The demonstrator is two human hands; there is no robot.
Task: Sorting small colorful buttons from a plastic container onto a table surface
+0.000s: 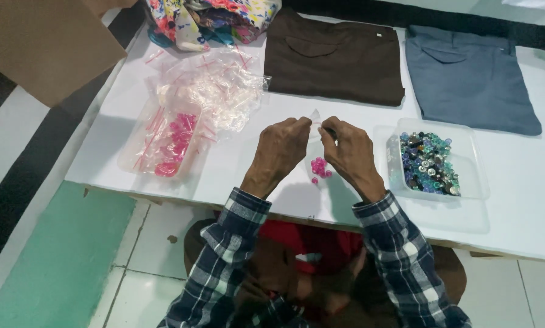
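Left hand (283, 146) and right hand (349, 149) pinch a small bag (317, 167), bare table (248, 176) around.

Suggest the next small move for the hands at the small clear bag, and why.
Probably run the pinch along the bag's top: the left hand and right hand both grip the small clear bag at its upper edge, with pink beads already inside.

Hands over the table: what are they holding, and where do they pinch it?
Both the left hand and right hand pinch a small clear bag of pink beads by its top edge.
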